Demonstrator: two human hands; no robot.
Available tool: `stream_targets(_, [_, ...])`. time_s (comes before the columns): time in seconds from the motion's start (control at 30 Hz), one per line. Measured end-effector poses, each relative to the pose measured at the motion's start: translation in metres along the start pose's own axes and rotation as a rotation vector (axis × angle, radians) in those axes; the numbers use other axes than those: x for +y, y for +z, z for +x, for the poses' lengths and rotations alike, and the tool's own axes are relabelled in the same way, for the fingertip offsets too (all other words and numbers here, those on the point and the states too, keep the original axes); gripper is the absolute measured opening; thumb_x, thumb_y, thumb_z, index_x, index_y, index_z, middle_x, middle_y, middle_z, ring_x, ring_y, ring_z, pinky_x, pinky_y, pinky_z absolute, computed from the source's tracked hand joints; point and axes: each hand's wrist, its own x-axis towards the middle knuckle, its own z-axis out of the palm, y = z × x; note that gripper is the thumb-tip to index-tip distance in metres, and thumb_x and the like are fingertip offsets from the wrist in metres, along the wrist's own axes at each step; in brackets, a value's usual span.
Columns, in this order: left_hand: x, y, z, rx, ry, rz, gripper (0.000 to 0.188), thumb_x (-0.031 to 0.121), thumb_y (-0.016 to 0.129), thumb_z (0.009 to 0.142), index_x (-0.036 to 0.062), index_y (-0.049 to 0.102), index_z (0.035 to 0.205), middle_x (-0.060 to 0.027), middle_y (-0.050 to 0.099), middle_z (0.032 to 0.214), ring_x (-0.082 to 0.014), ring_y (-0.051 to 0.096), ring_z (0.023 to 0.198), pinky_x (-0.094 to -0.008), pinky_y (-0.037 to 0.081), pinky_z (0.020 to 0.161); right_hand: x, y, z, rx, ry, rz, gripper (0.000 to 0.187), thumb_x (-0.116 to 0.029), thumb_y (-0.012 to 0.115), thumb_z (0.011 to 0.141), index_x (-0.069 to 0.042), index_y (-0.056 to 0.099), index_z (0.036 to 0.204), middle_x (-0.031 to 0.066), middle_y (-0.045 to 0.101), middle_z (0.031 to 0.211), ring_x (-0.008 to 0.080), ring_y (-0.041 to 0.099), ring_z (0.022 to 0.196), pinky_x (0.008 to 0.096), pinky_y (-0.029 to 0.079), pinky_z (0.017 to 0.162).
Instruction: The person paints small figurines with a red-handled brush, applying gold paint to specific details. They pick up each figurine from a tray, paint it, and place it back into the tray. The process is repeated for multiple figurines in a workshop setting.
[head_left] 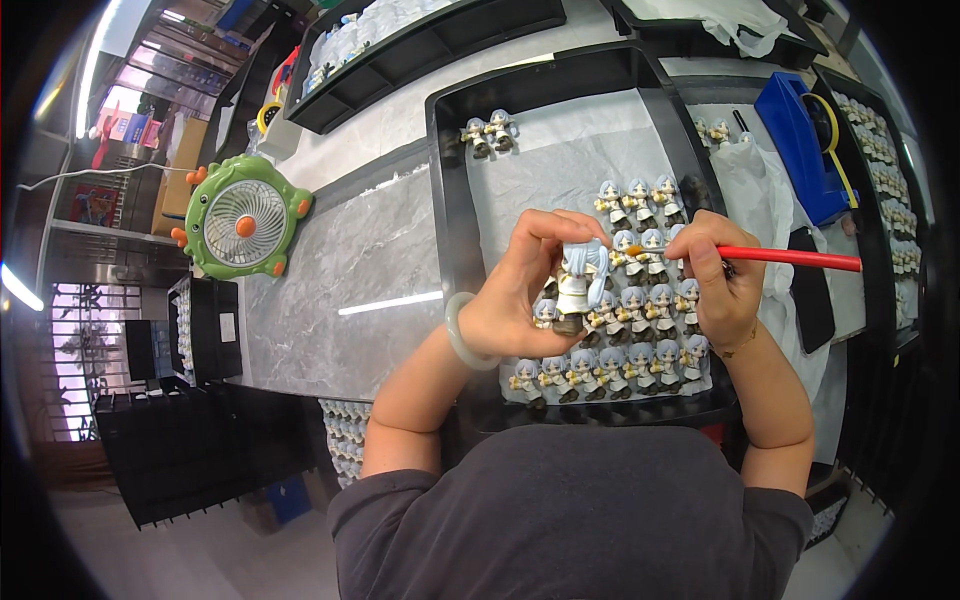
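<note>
My left hand (515, 285) is closed round a small figurine (575, 290) with pale blue hair, a white outfit and dark feet, held upright between thumb and fingers. In my right hand (722, 285) is a red-handled paintbrush (790, 258), pinched near its metal end. Its brown bristle tip points left toward the figurine, a little apart from it. Below both hands lies a black tray (447, 140) lined with white paper. Rows of similar figurines (612, 372) lie in its near and right parts, and two more figurines (490, 133) are at its far left corner.
A green animal-shaped fan (245, 215) stands left on the grey marbled table (350, 260). To the right are a blue tape dispenser (800, 150) and a black phone-like slab (812, 290). Another black tray (430, 60) of figurines sits at the back, and one more (885, 190) lies far right.
</note>
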Motion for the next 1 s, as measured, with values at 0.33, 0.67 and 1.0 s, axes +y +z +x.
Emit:
stream_targets(0.33, [0.016,0.002,0.004,0.058,-0.027,0.94,0.055,0.034,0.07,0.049,0.006,0.051,0.092,-0.005,0.044,0.075,-0.0197,0.042,0.07,-0.0306,0.027,0.067,0.002,0.0,-0.001,-0.002,0.002,0.013,0.02,-0.011,0.048,0.083,0.001,0.055,0.069,0.0061,0.055,0.064,0.0108,0.046,0.056,0.0227,0.036,0.052])
stream_targets(0.67, [0.008,0.0,-0.001,0.086,-0.115,1.036,0.057,0.05,0.071,0.046,0.0058,0.057,0.08,-0.0039,0.054,0.071,-0.0185,0.045,0.065,-0.0308,0.028,0.066,0.003,0.0,0.002,-0.176,-0.151,0.035,0.017,-0.011,0.051,0.081,0.0,0.056,0.069,0.0059,0.055,0.063,0.0137,0.048,0.053,0.0253,0.037,0.05])
stream_targets(1.0, [-0.015,-0.047,0.02,0.26,-0.427,0.288,0.053,0.018,0.072,0.062,0.007,0.045,0.107,-0.0008,0.05,0.083,-0.0095,0.046,0.073,-0.0221,0.038,0.066,0.008,0.008,0.0,-0.189,-0.131,-0.178,0.009,-0.006,0.056,0.074,-0.004,0.054,0.065,0.0059,0.051,0.058,0.0195,0.049,0.05,0.0279,0.038,0.047])
